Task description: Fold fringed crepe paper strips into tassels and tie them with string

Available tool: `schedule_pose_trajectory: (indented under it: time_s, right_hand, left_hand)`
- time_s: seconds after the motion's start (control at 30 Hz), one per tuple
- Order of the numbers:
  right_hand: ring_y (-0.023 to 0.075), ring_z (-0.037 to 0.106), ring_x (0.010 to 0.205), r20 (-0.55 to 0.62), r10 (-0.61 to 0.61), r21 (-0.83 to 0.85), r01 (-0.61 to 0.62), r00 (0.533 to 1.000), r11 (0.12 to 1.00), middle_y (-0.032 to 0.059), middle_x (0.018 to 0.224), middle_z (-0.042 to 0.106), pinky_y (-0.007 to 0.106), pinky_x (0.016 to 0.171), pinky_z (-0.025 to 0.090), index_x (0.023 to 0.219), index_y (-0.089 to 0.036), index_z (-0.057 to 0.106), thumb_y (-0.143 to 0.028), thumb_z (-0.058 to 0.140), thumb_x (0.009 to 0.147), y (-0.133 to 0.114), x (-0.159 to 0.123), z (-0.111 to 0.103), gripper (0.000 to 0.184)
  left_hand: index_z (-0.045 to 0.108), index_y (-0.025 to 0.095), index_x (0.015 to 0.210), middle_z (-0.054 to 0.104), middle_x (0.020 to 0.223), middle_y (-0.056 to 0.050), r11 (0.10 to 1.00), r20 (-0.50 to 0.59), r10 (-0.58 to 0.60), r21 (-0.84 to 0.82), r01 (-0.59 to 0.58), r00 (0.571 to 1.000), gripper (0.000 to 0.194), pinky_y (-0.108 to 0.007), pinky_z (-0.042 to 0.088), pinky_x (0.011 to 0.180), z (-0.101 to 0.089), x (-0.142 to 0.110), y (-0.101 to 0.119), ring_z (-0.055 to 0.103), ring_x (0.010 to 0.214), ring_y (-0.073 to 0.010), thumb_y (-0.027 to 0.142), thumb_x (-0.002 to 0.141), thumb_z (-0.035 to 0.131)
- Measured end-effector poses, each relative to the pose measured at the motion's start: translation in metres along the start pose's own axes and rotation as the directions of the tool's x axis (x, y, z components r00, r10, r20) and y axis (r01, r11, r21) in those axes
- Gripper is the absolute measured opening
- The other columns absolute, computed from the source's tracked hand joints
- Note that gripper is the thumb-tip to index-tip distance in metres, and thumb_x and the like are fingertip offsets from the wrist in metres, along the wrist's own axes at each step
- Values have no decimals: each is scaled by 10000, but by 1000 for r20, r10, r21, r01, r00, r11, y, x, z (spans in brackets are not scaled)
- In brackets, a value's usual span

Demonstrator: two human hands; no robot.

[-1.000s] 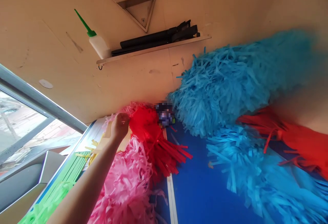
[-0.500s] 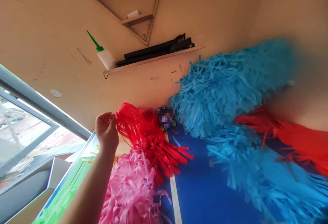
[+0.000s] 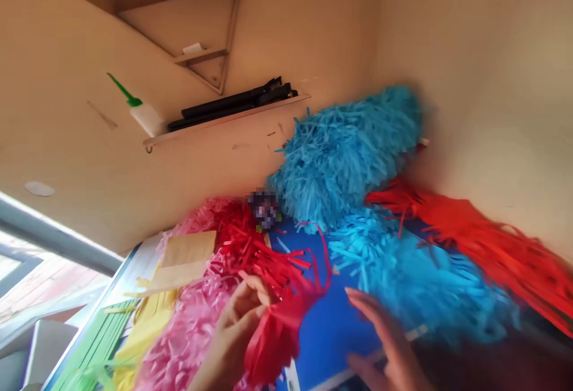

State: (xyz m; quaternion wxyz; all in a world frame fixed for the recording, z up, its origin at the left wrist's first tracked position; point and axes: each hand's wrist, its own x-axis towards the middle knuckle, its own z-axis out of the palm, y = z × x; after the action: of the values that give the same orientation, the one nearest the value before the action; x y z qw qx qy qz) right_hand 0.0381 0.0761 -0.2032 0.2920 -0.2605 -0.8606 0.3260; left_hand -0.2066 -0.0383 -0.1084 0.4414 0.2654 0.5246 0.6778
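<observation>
My left hand (image 3: pixel 246 313) pinches a red fringed paper piece (image 3: pixel 284 325) above the blue table (image 3: pixel 329 313). Thin strips of that paper trail up and to the right. On the other side of it, my right hand (image 3: pixel 385 337) is slightly blurred, fingers apart, with nothing in it. Beyond my left hand lies a pile of red fringe (image 3: pixel 255 254). Pink fringe (image 3: pixel 192 325) spreads to the left of that hand. Light blue fringe (image 3: pixel 403 265) lies past my right hand.
A big blue fringe heap (image 3: pixel 344 158) rests against the wall. Red fringed sheets (image 3: pixel 474 230) lie at the right. Yellow paper (image 3: pixel 145 325), green strips (image 3: pixel 102 331) and a brown sheet (image 3: pixel 188 256) are at left. A wall shelf (image 3: pixel 228 119) holds black objects and a green-tipped bottle (image 3: pixel 145 117).
My left hand has drawn a red fringed piece away from the pile, toward me and right. My right hand has come into view. The camera has turned right.
</observation>
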Motion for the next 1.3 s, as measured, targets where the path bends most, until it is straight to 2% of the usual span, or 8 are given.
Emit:
schedule_pose_trajectory:
  time_s: [0.17,0.33,0.47,0.63,0.83,0.93,1.0,1.3]
  right_hand:
    - [292,508,1331,-142,-360,93,374,922,923,134,1407,570,481,1154,360,1408,-215,497,-243,647,889,-29,47,-6,542]
    - [171,689,757,55,-143,225,127,988,966,8,760,740,304,826,495,815,-204,719,-165,638,906,-38,59,2,128]
    - [194,680,729,145,-24,12,22,989,1000,12,723,736,280,683,427,744,-199,715,-103,666,830,-45,58,3,138]
    - [188,692,784,208,-92,-32,101,974,994,-3,774,750,279,745,416,768,-207,714,-89,682,806,-55,60,-3,128]
    - [188,692,792,194,-78,-134,105,978,985,-15,809,755,282,740,413,809,-230,725,-115,710,807,-42,63,0,116]
    - [185,662,723,97,-123,-250,144,988,957,-5,727,721,290,684,379,726,-215,692,-97,682,807,-41,64,8,144]
    - [176,624,682,21,-216,-271,213,976,939,-11,687,687,295,664,352,707,-213,663,-77,671,787,-47,62,12,158]
    - [187,496,687,-292,-521,-246,464,802,851,17,703,586,335,753,372,913,-185,665,-36,485,903,-62,43,2,235]
  left_hand:
    - [583,208,779,585,645,44,991,83,-111,-71,117,990,271,-162,392,475,0,-8,-39,495,480,-59,344,731,813]
    - [629,206,816,657,727,4,970,-94,43,243,-19,995,273,-218,479,570,-11,-14,-35,615,627,-136,412,735,789]
    - [675,225,1089,725,1134,-110,582,-46,445,774,-250,894,339,-405,525,916,4,-30,-36,654,1102,-297,372,788,723]
    - [596,212,1280,755,1157,-121,79,279,380,940,-332,882,507,-654,349,1069,22,-30,-47,697,1077,-328,121,783,571]
    - [703,235,1057,788,1010,-98,-168,296,569,955,-244,767,356,-560,471,949,0,-30,-42,732,921,-295,88,816,487]
    - [716,261,1038,762,1016,-101,-33,328,658,912,-410,677,287,-406,537,836,18,-49,-68,707,927,-267,156,848,529]
    - [703,264,1102,755,999,-97,233,331,561,817,-528,759,301,-310,555,718,38,-60,-96,708,850,-225,198,878,513]
    - [656,190,1135,678,1203,-132,998,-410,48,-24,-64,911,573,-436,495,996,70,-64,-161,561,1247,-370,324,606,830]
